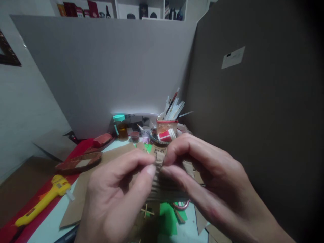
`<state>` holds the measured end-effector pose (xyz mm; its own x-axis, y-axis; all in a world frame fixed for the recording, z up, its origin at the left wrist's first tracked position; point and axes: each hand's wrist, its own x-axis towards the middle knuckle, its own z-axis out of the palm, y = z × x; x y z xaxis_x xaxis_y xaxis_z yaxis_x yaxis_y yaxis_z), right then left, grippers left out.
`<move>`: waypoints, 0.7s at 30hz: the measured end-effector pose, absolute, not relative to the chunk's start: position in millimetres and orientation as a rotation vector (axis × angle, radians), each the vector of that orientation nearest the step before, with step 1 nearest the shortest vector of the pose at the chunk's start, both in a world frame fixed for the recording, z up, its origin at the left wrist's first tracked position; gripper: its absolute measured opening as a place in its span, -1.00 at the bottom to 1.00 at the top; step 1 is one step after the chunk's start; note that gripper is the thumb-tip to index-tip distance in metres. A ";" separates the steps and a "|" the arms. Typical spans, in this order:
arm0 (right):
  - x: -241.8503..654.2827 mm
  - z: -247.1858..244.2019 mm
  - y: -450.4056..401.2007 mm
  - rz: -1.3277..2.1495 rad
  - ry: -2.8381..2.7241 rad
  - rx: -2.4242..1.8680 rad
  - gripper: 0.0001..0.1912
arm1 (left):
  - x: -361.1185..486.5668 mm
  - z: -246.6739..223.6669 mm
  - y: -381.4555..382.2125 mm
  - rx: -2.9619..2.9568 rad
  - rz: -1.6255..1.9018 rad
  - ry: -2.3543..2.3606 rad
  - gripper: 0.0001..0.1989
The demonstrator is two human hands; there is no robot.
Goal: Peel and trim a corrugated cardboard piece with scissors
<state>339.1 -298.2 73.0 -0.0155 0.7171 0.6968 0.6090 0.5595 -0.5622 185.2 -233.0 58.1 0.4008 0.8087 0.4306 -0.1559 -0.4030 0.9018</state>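
A small strip of brown cardboard (160, 157) is held up between my two hands at the middle of the view. My left hand (121, 189) pinches its left side between thumb and forefinger. On the other side, the thumb and forefinger of my right hand (210, 179) are closed on it. Just below and behind the fingertips is a ridged piece of corrugated cardboard (167, 190); whether the strip is joined to it I cannot tell. A flat cardboard sheet (108, 155) lies behind my left hand.
At the left lies a yellow glue gun (45, 200). Green paper (168, 219), small crossed sticks (146, 212) and a pink ring-shaped handle (182, 205) lie below my hands. Behind stand a holder (165, 126) of white sticks and an amber bottle (122, 130). Grey panels (113, 67) enclose the back.
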 end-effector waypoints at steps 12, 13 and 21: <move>333.3 61.7 -294.9 -0.380 -1.735 -1.032 -0.88 | 195.0 56.3 -241.0 1.880 1.525 0.663 -0.69; 332.8 60.6 -295.5 -0.382 -1.742 -1.044 -0.87 | 195.7 56.3 -241.6 1.928 1.573 0.678 -0.71; 330.2 60.2 -295.0 -0.426 -1.762 -1.049 -0.82 | 195.1 60.6 -241.8 2.071 1.635 0.693 -0.80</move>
